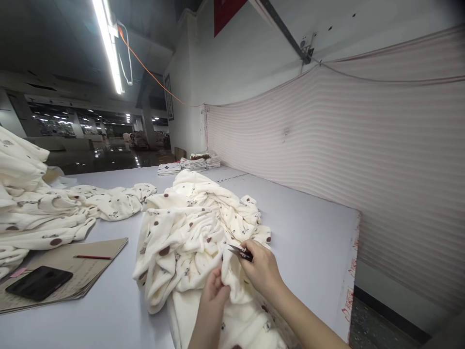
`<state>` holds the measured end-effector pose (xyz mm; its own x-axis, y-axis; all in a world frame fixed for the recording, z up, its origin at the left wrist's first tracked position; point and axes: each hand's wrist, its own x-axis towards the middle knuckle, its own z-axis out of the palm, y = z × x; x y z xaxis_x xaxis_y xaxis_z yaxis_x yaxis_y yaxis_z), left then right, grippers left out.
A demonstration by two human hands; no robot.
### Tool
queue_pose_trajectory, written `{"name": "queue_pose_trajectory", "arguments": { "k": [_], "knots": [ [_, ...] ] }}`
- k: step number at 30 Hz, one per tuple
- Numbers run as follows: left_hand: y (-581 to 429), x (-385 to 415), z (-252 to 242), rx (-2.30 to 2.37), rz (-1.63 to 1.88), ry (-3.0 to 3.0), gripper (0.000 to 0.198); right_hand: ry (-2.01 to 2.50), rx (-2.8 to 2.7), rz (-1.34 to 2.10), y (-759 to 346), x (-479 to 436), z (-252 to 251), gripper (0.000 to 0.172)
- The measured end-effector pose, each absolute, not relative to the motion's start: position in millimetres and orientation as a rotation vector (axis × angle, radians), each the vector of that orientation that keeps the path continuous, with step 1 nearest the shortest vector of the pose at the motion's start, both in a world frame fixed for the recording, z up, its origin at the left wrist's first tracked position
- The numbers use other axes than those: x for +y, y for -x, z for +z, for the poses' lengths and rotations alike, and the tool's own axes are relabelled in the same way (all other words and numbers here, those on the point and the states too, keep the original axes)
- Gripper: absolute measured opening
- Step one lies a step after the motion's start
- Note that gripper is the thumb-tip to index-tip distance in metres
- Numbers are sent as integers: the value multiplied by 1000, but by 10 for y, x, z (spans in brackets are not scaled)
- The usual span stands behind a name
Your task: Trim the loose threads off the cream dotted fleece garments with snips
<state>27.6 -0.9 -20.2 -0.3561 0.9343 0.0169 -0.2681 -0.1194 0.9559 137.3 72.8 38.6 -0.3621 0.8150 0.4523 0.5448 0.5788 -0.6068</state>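
Note:
A cream fleecy fabric [203,218] with brown dots and small printed figures lies bunched on the table in front of me. My left hand [215,289] pinches an edge of this fabric near its front. Close by on the right, my right hand [262,266] is closed around a pair of black thread snips [244,253]. The snips' pointed blades stick out to the left, over the fabric and a little above my left fingers. Part of the fabric runs under both forearms toward me.
On the left lies a heap of similar fabric [32,208]. Brown paper sheets [90,271] hold a black phone [39,283] and a red pencil [92,257]. Folded cloth stacks [192,164] stand at the table's far end. A striped cloth [327,135] hangs along the right wall.

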Motion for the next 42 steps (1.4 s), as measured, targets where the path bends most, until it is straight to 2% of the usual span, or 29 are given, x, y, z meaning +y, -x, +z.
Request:
{"name": "queue_pose_trajectory", "arguments": {
  "k": [4,9,12,14,17,24,27,32,36,38,42],
  "knots": [
    [-110,-222,-27,983,1529,-656,38,1101,-2071,455,-1333,765,361,22],
    [-10,-313,54,847,1520,-526,30,1022,-2191,590,-1457,574,366,6],
    [-1,-297,23,799,1524,-476,21,928,-2272,616,-1533,435,370,15],
    [7,-287,-1,801,1540,-455,17,911,-2320,517,-1540,383,365,17],
    [32,-291,-24,796,1514,-476,21,971,-2349,383,-1514,371,363,16],
    [77,-304,-92,781,1472,-506,29,923,-2360,467,-1518,402,349,15],
    [99,-277,-148,778,1483,-495,28,985,-2292,531,-1523,412,325,19],
    [131,-266,-175,660,1520,-550,26,929,-2275,663,-1517,435,305,15],
    [99,-311,-103,789,1495,-432,20,994,-2200,687,-1535,455,293,21],
    [71,-330,-61,817,1522,-378,18,978,-2208,709,-1564,429,282,15],
    [45,-323,-61,821,1547,-374,17,857,-2382,532,-1604,304,237,20]
  ]
}}
